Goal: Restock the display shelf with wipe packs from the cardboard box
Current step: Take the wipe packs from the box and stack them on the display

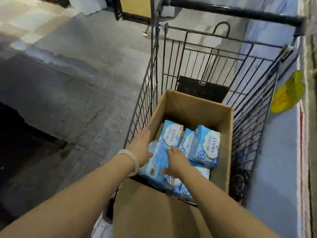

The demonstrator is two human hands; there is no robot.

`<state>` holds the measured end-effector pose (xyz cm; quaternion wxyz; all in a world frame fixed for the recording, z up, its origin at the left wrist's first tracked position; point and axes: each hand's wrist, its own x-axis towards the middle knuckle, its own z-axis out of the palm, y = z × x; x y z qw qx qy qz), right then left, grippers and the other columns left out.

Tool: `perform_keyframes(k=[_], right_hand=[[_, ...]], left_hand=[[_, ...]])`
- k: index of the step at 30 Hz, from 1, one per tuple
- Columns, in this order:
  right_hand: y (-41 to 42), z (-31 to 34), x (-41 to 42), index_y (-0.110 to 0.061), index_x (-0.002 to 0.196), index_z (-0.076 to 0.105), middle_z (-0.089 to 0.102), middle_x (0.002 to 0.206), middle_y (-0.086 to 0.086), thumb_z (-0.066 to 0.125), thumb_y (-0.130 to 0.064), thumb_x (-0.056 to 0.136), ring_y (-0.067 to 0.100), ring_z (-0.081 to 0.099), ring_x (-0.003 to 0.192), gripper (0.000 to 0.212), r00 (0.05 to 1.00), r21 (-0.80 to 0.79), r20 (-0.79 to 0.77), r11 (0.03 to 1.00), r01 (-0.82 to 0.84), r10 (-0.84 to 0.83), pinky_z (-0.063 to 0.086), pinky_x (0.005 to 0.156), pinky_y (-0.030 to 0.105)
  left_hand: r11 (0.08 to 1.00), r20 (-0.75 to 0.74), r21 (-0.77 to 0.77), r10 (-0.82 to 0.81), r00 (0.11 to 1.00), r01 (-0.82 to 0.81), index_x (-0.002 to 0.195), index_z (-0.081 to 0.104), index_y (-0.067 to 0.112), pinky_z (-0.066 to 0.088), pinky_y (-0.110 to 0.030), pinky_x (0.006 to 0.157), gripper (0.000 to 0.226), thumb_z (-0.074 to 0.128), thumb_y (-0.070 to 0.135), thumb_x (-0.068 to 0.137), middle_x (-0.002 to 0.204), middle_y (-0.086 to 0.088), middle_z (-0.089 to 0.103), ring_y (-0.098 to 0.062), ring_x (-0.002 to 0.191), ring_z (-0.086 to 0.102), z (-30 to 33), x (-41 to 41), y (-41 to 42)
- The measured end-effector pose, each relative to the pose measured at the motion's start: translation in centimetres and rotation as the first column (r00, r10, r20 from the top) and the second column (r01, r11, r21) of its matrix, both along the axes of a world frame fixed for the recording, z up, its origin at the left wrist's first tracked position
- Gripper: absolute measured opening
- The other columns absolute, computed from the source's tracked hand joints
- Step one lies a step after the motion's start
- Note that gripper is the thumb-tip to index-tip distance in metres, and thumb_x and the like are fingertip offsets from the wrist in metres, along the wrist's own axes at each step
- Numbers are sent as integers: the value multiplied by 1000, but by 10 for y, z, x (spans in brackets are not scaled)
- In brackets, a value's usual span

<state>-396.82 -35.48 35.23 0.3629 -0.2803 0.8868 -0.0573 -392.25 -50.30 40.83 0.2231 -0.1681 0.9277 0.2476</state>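
An open cardboard box [193,109] sits inside a black wire shopping cart [253,100]. Several blue-and-white wipe packs [204,145] lie in the box. Both of my hands reach into it and clasp one bundle of wipe packs [157,162] between them. My left hand [142,148], with a pale bracelet at the wrist, presses against the bundle's left side. My right hand [175,160] lies on its right side and top. The display shelf is out of view.
A box flap [149,208] folds toward me at the cart's near end. Grey concrete floor [77,83] spreads to the left. A yellow-green plastic bag [288,93] lies right of the cart by a blue wall. A wooden-panelled stand [135,7] is at the top.
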Motion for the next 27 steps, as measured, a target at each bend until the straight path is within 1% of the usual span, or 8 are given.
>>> perform_keyframes(k=[3, 9, 13, 15, 17, 18, 21, 27], right_hand=[[-16, -42, 10, -16, 154, 9, 7, 159, 16, 73, -39, 78, 33, 15, 146, 102, 996, -12, 92, 1000, 10, -9, 22, 118, 40], [-50, -88, 20, -38, 152, -1, -34, 152, 20, 83, -45, 64, 45, -23, 142, 122, 975, -57, 224, 998, 22, -9, 6, 114, 64], [-48, -104, 25, -40, 149, 15, -41, 149, 15, 76, -51, 71, 45, -25, 142, 99, 993, -79, 114, 997, 18, -9, 4, 110, 68], [-41, -104, 26, -42, 147, 18, -43, 147, 8, 67, -51, 79, 42, -20, 144, 84, 995, -118, 85, 992, 52, -42, 7, 112, 66], [-31, -101, 24, -45, 147, 17, -37, 152, 7, 65, -49, 80, 38, -13, 147, 83, 994, -139, 88, 987, 80, -68, 11, 113, 62], [-22, -99, 21, -45, 148, 16, -33, 154, 7, 66, -48, 78, 35, -9, 148, 86, 993, -145, 97, 986, 86, -72, 14, 114, 60], [9, -90, 4, -43, 146, 28, -20, 157, 1, 69, -50, 72, 30, 9, 148, 85, 987, -199, 109, 970, 138, -118, 24, 114, 49], [71, -72, -34, -35, 144, 38, 22, 158, 1, 73, -26, 80, 19, 26, 145, 73, 804, -73, 326, 835, 546, -497, 31, 112, 32]], left_hand=[[999, 11, 33, 1, 1000, -2, 152, 7, 7, 3, -21, 117, 75, 54, 18, 94, 161, -9, 3, -19, 149, 5, -26, -14, -7], [995, -85, 78, 70, 994, -64, 150, 17, 9, 9, -14, 109, 60, 45, 9, 97, 159, -8, 17, -19, 147, 18, -64, -33, -23], [1000, -140, -22, -7, 990, 4, 144, 34, 4, 20, -27, 114, 56, 52, 3, 91, 155, -15, 27, -28, 144, 26, -75, -40, -24], [997, -219, -37, -76, 973, 70, 124, 56, -6, 40, -50, 105, 47, 64, 0, 78, 140, -29, 45, -44, 132, 43, -82, -46, -21], [976, -273, -95, -213, 938, 194, 114, 62, -9, 47, -56, 94, 43, 63, 5, 74, 130, -33, 53, -48, 122, 51, -90, -53, -17], [973, -211, -68, -229, 950, 219, 125, 55, -7, 42, -48, 104, 46, 58, 7, 81, 140, -30, 44, -43, 132, 44, -88, -58, -13], [978, 27, 53, -201, 979, 199, 150, 19, 10, 6, -26, 118, 66, 52, 13, 93, 160, -10, 8, -21, 149, 7, -108, -68, -6], [981, 220, 162, -143, 965, 108, 152, 15, 18, 23, -32, 118, 78, 59, 11, 87, 159, -10, 14, -26, 145, 22, -153, -83, 3]])
